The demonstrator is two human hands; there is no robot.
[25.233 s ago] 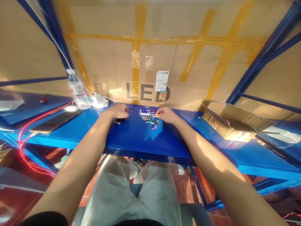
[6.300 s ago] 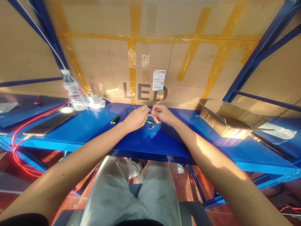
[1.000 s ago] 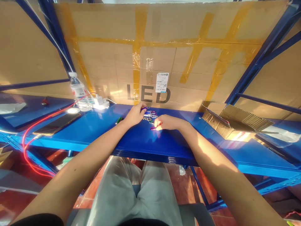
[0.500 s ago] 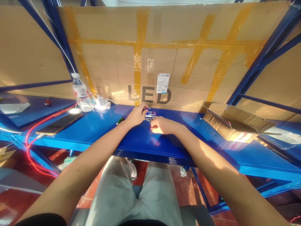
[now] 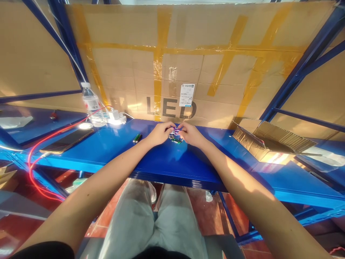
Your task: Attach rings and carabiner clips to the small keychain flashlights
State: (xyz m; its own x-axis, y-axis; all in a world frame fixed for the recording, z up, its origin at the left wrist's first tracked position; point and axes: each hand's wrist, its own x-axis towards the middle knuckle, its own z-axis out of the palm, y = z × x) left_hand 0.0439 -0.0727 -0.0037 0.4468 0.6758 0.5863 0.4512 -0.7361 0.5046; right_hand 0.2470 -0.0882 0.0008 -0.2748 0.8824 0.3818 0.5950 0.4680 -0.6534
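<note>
My left hand (image 5: 160, 132) and my right hand (image 5: 191, 133) meet at the back of the blue shelf (image 5: 161, 158), fingers pinched together. Between them sits a small purple keychain piece (image 5: 176, 128), gripped by both sets of fingertips. Under the hands lies a little heap of coloured metal keychain parts (image 5: 174, 139), partly hidden by my fingers. A single green and black small cylinder (image 5: 137, 138) lies on the shelf to the left of my left hand.
A water bottle (image 5: 91, 104), a white power adapter (image 5: 115, 117) with a red cable (image 5: 48, 138) and a dark phone (image 5: 67, 140) are at the left. An open cardboard box (image 5: 265, 138) stands at the right. A taped cardboard wall marked LED (image 5: 172, 108) closes the back.
My right hand has moved up from the shelf surface to meet my left hand. Both now pinch the purple piece, where before the left hand held it alone.
</note>
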